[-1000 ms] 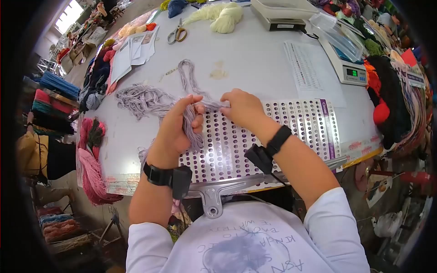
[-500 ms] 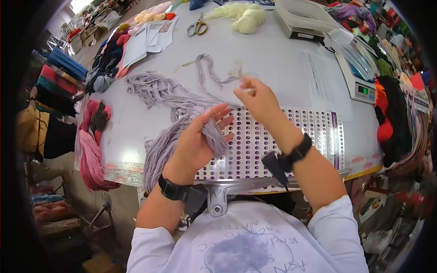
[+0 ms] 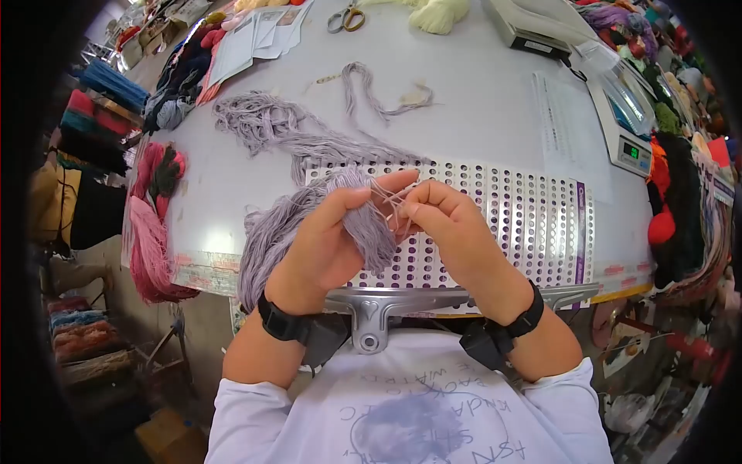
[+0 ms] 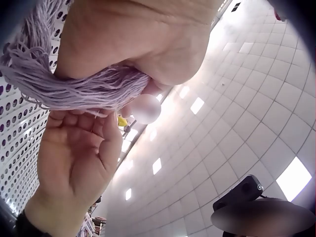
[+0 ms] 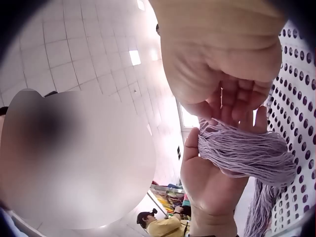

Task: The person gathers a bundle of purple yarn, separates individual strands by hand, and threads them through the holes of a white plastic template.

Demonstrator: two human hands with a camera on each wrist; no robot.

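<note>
A thick skein of lavender-grey yarn (image 3: 282, 232) hangs over my left hand (image 3: 325, 243), which holds it between thumb and fingers. My right hand (image 3: 464, 240) meets the left fingers and pinches a few thin strands that stretch across from the skein. In the left wrist view, the folded skein (image 4: 84, 91) covers part of the left hand, with the right fingertips close under it. The right wrist view shows the yarn (image 5: 247, 148) bundled across the left palm (image 5: 212, 180). More lavender yarn (image 3: 270, 124) lies loosely heaped on the table, and a thin cut length (image 3: 371, 108) curves beyond it.
A white board with rows of holes (image 3: 533, 232) lies under the hands, by a metal bar (image 3: 433, 300) at the table edge. Scissors (image 3: 345, 18), cream yarn (image 3: 439, 14), papers (image 3: 259, 35) and a digital scale (image 3: 634, 155) stand around. Pink yarn (image 3: 151, 247) hangs at left.
The skein has been gathered over the left hand. The right hand drew a thin length away, let it go on the table, and came back to the left fingers, pinching strands there.
</note>
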